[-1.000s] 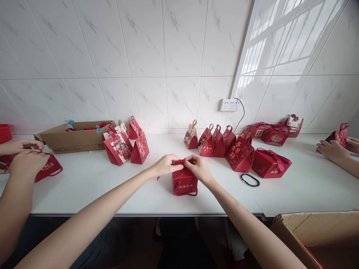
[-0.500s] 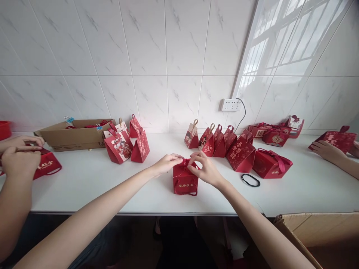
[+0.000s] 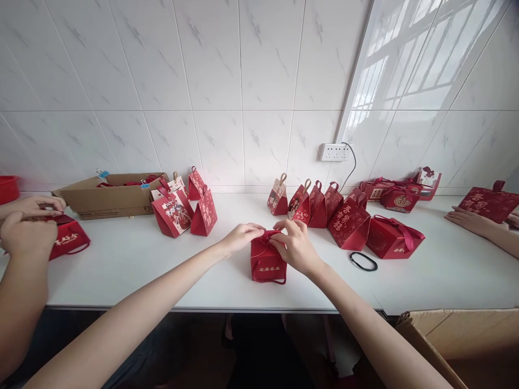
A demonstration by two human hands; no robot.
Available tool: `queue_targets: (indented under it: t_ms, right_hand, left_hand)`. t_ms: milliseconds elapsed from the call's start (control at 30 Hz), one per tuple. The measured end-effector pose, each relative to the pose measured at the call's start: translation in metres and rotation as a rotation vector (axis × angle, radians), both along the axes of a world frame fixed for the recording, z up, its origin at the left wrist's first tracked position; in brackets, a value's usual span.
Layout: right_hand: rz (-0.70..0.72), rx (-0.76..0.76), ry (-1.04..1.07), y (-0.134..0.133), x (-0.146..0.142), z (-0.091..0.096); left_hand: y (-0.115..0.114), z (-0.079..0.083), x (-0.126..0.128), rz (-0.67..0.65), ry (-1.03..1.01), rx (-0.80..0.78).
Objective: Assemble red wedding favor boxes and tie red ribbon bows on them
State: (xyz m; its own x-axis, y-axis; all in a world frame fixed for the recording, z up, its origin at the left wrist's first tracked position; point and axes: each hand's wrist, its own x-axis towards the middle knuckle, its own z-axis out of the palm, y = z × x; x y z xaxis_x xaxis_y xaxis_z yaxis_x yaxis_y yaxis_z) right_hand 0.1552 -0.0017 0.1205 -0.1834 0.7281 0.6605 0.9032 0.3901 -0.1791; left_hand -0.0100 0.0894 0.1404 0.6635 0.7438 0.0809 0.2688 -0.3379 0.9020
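Observation:
In front of me a small red gift box (image 3: 268,265) with gold characters stands upright on the white table (image 3: 203,286). A red cord handle hangs down its front face. On top sits a red ribbon (image 3: 266,237), loosely knotted or bowed; its exact shape is partly behind my fingers. My left hand (image 3: 242,237) pinches the ribbon at the left side of the box top. From the right, my right hand (image 3: 298,246) has thumb and fingers closed on the ribbon near the knot.
Several red gift boxes (image 3: 348,221) stand at the right, near a black loop (image 3: 364,261). More boxes (image 3: 204,213) and a cardboard tray (image 3: 113,202) are at left. Co-workers' hands (image 3: 30,227) handle boxes at both sides. A large carton (image 3: 458,324) is at lower right.
My right fingers have shifted slightly in toward the knot and closed more. My left hand has hardly moved. At far right, a co-worker's box has tilted up.

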Motion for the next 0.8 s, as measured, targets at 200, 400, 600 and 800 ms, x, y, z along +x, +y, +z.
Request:
queue_targets:
  t_ms: [200,400,600,800]
  right_hand:
    - [-0.031,-0.318,0.517,-0.003,0.001,0.003]
    - [-0.095,-0.493,0.708,0.001,0.005,0.003]
    - [-0.139,-0.6,0.777,-0.003,0.009,0.004]
    - [-0.144,-0.637,0.765,-0.008,0.016,0.01]
  left_hand:
    - [-0.007,0.003,-0.01,0.112,0.049,0.333]
    - [-0.016,0.004,-0.021,0.07,0.298,0.74]
    - [-0.02,-0.002,-0.031,0.057,0.404,0.908]
    - [-0.023,-0.011,-0.037,0.054,0.327,0.692]
